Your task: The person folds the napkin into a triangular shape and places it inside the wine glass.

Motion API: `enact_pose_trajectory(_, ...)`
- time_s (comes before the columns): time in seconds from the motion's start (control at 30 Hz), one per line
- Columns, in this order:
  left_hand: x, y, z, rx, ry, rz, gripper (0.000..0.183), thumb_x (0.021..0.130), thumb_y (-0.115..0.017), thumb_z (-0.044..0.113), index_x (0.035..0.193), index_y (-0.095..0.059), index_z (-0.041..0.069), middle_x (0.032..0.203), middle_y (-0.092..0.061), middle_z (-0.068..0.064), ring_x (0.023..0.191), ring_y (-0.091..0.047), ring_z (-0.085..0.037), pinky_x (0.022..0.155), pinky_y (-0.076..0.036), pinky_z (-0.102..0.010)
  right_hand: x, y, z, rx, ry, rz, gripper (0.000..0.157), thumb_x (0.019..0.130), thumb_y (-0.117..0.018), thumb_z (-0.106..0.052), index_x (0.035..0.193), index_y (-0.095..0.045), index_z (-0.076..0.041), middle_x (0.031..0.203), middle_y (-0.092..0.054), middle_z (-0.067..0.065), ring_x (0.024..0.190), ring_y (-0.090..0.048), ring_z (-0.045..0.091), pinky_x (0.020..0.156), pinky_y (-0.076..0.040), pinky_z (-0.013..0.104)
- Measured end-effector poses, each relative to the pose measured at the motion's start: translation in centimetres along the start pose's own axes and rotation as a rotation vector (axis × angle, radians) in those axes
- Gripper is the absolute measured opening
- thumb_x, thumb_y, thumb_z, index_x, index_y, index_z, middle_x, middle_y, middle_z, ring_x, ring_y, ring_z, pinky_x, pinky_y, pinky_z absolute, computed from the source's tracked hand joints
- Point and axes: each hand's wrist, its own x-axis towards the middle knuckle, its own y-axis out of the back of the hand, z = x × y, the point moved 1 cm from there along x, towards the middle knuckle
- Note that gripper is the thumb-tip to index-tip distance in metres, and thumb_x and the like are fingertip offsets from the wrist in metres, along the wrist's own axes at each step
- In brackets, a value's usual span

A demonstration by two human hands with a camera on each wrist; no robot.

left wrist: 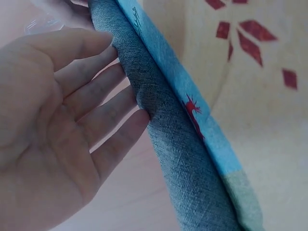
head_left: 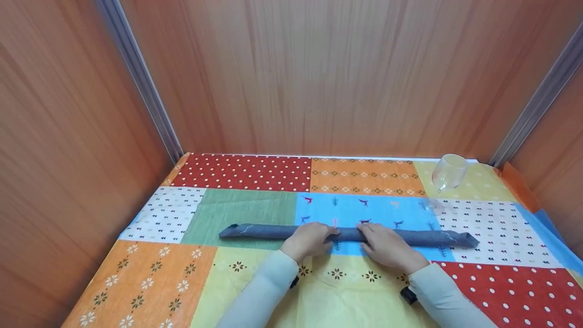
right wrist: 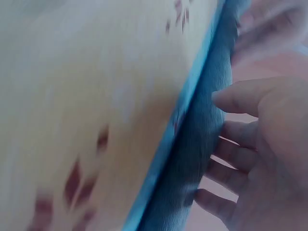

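Observation:
A dark blue-grey cloth, rolled into a long tube, lies crosswise on the patchwork tablecloth. Its ends are pointed, with loose layers showing. My left hand rests on the roll just left of its middle; in the left wrist view its nearly straight fingers touch the cloth along one side. Right of the middle, my right hand presses on the same roll. The right wrist view shows its extended fingers and thumb against the cloth, somewhat blurred. A short stretch of roll shows between the hands.
A clear stemmed glass stands at the back right, beyond the roll's right end. Wooden panels enclose the table at the back and both sides. Orange and blue cloth hangs at the right edge.

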Motion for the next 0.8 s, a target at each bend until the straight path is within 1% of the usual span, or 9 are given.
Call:
enact_pose_trajectory(0.1, 0.3, 0.1, 0.0, -0.058, 0.014, 0.030, 0.030, 0.098, -0.066, 0.020, 0.128, -0.070, 0.015, 0.122, -0.069, -0.002, 0.112, -0.064, -0.018, 0.095, -0.050, -0.034, 0.6, -0.4, -0.4, -0.036, -0.004, -0.004, 0.050, 0.100, -0.062, -0.020, 0.142, -0.050, 0.004, 0.138, -0.052, 0.025, 0.127, -0.051, 0.042, 0.104, -0.041, 0.055)
enact_pose_trajectory(0.17, 0.4, 0.1, 0.1, -0.083, 0.010, 0.049, 0.028, 0.098, -0.066, 0.020, 0.124, -0.072, 0.013, 0.118, -0.071, -0.004, 0.108, -0.065, -0.018, 0.091, -0.051, -0.033, 1.0, -0.6, -0.6, -0.049, -0.007, 0.004, 0.047, 0.099, -0.064, -0.019, 0.138, -0.053, 0.004, 0.134, -0.055, 0.024, 0.122, -0.053, 0.041, 0.101, -0.043, 0.054)
enact_pose_trajectory(0.27, 0.7, 0.1, 0.1, -0.086, -0.005, 0.080, 0.024, 0.097, -0.067, 0.018, 0.119, -0.074, 0.011, 0.113, -0.072, -0.004, 0.102, -0.067, -0.018, 0.086, -0.053, -0.032, 1.3, -0.9, -0.6, -0.051, 0.001, 0.029, 0.038, 0.097, -0.066, -0.015, 0.130, -0.059, 0.004, 0.125, -0.058, 0.021, 0.114, -0.056, 0.040, 0.095, -0.047, 0.053)
enact_pose_trajectory(0.4, 0.9, 0.0, -0.1, -0.070, -0.005, 0.123, 0.020, 0.095, -0.071, 0.019, 0.113, -0.076, 0.014, 0.107, -0.073, 0.000, 0.098, -0.067, -0.016, 0.084, -0.053, -0.032, 1.7, -1.1, -0.7, -0.045, 0.006, 0.060, 0.025, 0.096, -0.067, -0.012, 0.116, -0.061, 0.001, 0.112, -0.058, 0.016, 0.101, -0.057, 0.037, 0.086, -0.049, 0.051)
enact_pose_trajectory(0.53, 1.2, 0.0, -0.2, -0.075, -0.001, 0.146, 0.018, 0.092, -0.074, 0.020, 0.109, -0.076, 0.014, 0.104, -0.073, 0.001, 0.096, -0.066, -0.016, 0.085, -0.053, -0.034, 2.0, -1.1, -0.6, -0.028, -0.022, 0.047, 0.018, 0.096, -0.067, -0.012, 0.108, -0.059, -0.001, 0.103, -0.055, 0.012, 0.096, -0.054, 0.034, 0.081, -0.048, 0.051)
enact_pose_trajectory(0.63, 1.3, -0.1, -0.2, -0.082, -0.001, 0.147, 0.018, 0.091, -0.075, 0.020, 0.108, -0.076, 0.014, 0.103, -0.073, 0.001, 0.095, -0.066, -0.016, 0.085, -0.053, -0.034, 2.5, -1.1, -0.3, 0.005, -0.062, 0.012, 0.015, 0.095, -0.065, -0.014, 0.102, -0.058, -0.004, 0.097, -0.051, 0.008, 0.090, -0.050, 0.030, 0.077, -0.045, 0.049)
enact_pose_trajectory(0.73, 1.4, -0.1, -0.2, -0.085, 0.006, 0.140, 0.019, 0.091, -0.075, 0.021, 0.109, -0.076, 0.014, 0.103, -0.072, 0.001, 0.095, -0.066, -0.015, 0.085, -0.053, -0.033, 2.9, -1.2, 0.0, 0.033, -0.096, -0.015, 0.014, 0.093, -0.063, -0.016, 0.096, -0.055, -0.006, 0.090, -0.045, 0.005, 0.084, -0.042, 0.026, 0.073, -0.038, 0.044)
enact_pose_trajectory(0.8, 1.4, -0.1, -0.1, -0.085, 0.012, 0.130, 0.024, 0.092, -0.075, 0.022, 0.114, -0.074, 0.014, 0.106, -0.072, 0.000, 0.097, -0.066, -0.016, 0.087, -0.053, -0.034, 3.0, -1.2, 0.1, 0.042, -0.108, -0.028, 0.015, 0.092, -0.062, -0.018, 0.094, -0.053, -0.006, 0.088, -0.043, 0.005, 0.083, -0.038, 0.026, 0.072, -0.035, 0.043)
